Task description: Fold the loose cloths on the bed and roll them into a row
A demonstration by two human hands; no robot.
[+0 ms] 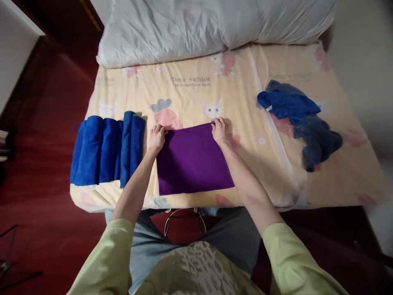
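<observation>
A purple towel (193, 159) lies flat on the bed in front of me, roughly rectangular. My left hand (157, 137) pinches its far left corner, fingers curled over the edge. At the far right corner, my right hand (219, 129) grips the cloth in the same way. Just left of my left hand, several rolled blue towels (108, 147) stand side by side in a row. Over on the right, a crumpled heap of blue and grey-blue cloths (294, 110) lies apart from both hands.
The bed carries a pale yellow sheet (190, 98) printed with rabbits and carrots. A big light-grey bundle (208, 28) spans the far side. Below the bed's left edge is a dark red floor (39, 172). A wall (365, 65) stands at right.
</observation>
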